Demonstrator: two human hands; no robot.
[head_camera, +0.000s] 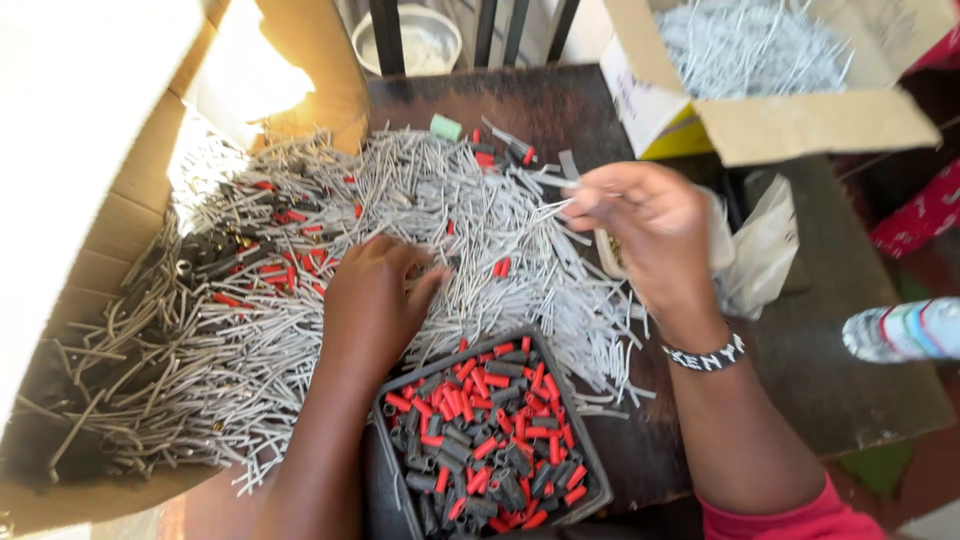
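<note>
tray (585, 455) before wire pile (400, 215), box (830, 120) behind-right

Left hand (375, 290) palm down, fingers curled; right hand (640, 220) raised, fingertips pinched together

1. Grey wire pieces (420, 230): short, thin, slightly bent, heaped loose across the dark table's middle and spilling left into a flattened carton; red and black sleeves scattered among them.
2. One grey wire piece (553, 210): pinched at the right fingertips, raised just above the heap, lying roughly level, pointing left.
</note>
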